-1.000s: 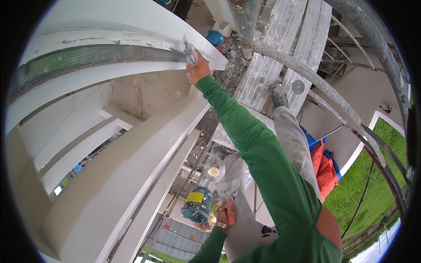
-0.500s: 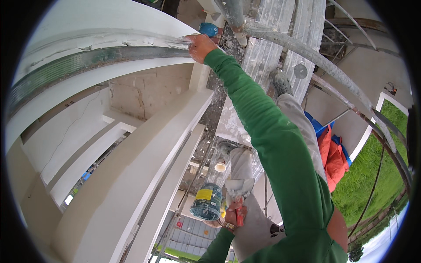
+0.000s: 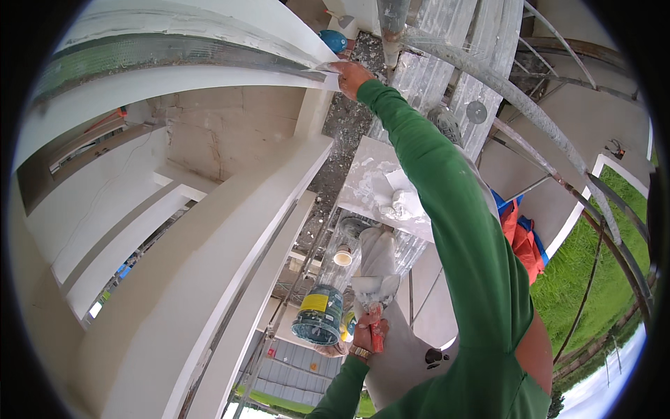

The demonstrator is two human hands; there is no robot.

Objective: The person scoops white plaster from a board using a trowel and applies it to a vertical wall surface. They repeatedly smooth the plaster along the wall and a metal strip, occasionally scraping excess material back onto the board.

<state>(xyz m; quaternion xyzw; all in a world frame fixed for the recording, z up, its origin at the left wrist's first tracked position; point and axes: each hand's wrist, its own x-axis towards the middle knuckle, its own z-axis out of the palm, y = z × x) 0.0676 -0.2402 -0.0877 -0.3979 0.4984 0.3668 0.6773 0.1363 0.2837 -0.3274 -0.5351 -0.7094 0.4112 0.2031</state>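
My right hand (image 3: 352, 78), at the end of an outstretched green sleeve, is closed on a putty knife (image 3: 322, 68). Most of that knife's handle is hidden in the hand. Its thin blade lies against the end of a white ledge (image 3: 209, 31), where wet white putty is smeared above a long grey strip (image 3: 167, 59). Lower down, near my thigh, my left hand (image 3: 364, 334) grips the red handle of a wide scraper (image 3: 377, 286). Putty coats the scraper's broad blade, which points away from me.
A putty-smeared board (image 3: 370, 178) bearing a white lump (image 3: 405, 202) lies on metal scaffold planks (image 3: 426, 77). Near my left hand are a teal bucket (image 3: 317, 318) and a small cup (image 3: 343, 255). A curved scaffold pipe (image 3: 516, 84) crosses at right; a beam (image 3: 209, 230) runs along the left.
My right hand has moved right and slightly down along the ledge with the putty knife. The view has shifted, and the lump on the board now shows. My left hand still holds the scraper.
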